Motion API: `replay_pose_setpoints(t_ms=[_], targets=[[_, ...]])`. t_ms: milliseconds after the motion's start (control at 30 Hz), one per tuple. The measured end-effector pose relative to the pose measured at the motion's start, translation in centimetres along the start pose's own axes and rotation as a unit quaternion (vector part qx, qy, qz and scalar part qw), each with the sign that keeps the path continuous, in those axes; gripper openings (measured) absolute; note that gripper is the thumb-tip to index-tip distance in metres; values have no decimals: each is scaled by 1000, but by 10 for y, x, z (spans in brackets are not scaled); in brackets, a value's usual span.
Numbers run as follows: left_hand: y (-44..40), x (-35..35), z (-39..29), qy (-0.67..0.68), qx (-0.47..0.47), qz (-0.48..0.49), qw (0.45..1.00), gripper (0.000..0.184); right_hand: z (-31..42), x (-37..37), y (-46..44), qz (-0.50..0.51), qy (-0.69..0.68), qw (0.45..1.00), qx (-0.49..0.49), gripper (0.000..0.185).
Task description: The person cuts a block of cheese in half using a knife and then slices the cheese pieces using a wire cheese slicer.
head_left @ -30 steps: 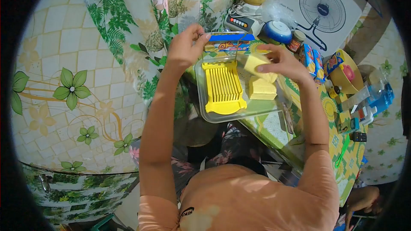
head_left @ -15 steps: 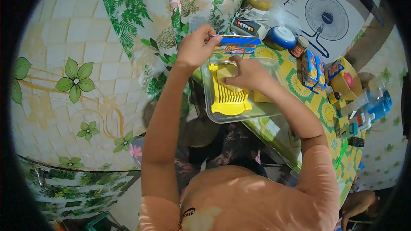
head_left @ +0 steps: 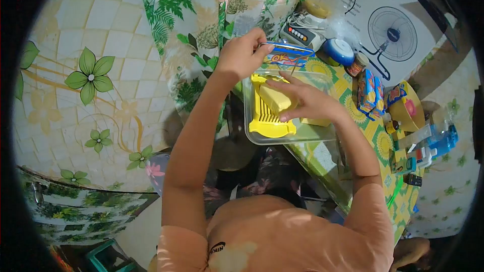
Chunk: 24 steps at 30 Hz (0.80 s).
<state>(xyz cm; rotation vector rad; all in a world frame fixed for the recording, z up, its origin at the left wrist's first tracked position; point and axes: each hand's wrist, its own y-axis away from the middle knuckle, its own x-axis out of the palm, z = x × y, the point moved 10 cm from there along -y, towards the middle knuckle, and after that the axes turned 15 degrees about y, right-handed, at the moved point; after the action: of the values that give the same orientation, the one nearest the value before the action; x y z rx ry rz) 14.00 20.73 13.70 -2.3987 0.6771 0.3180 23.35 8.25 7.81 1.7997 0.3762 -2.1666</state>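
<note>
A yellow slicer [head_left: 272,128] with slotted ribs lies in a clear plastic container [head_left: 248,133]. Its thin wire frame [head_left: 290,45] is raised at the far end, and my left hand [head_left: 244,55] pinches the frame's left corner. On the slots rests a pale yellow block [head_left: 276,98], cheese or butter by its look, slightly tilted. My right hand [head_left: 315,99] holds this block from the right, fingers at its far side and thumb at its near end. Beside the slicer, partly under my right hand, sits another yellow piece [head_left: 315,121].
Behind the container lies a blue printed pack [head_left: 282,59]. A blender base [head_left: 301,35], blue-and-white bowl [head_left: 339,52], brown jar [head_left: 358,64], blue packs [head_left: 369,93] and yellow tub [head_left: 407,108] line the table's far and right sides. A fan box [head_left: 393,20] stands behind.
The pale block has turned from nearly straight to tilted under my right hand, whose fingers have shifted around it. My left hand still holds the wire frame up. The camera view has shifted slightly.
</note>
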Motion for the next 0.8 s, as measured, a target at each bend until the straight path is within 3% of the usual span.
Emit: replay_pose_setpoints(t_ms=[133,233,333,533,633,733,800], targets=[[-2,0,0,-15,1,3,1000,30,3,7,-4,29,0,999,38,91],[1,2,-2,-36,0,5,999,30,-7,5,-6,-21,4,993,113,85],[8,1,-5,-50,-15,3,999,29,-10,9,-11,-80,33,992,93,84],[14,2,-12,-62,18,-17,998,28,-18,-7,-11,-135,-17,974,180,66],[17,2,-21,-80,36,-18,996,28,-12,-6,-13,-153,82,964,204,64],[18,2,-23,-74,53,-19,996,28,-2,6,-16,-51,136,961,235,66],[19,3,-22,-65,61,-17,996,29,-2,5,-16,-55,133,964,222,69]])
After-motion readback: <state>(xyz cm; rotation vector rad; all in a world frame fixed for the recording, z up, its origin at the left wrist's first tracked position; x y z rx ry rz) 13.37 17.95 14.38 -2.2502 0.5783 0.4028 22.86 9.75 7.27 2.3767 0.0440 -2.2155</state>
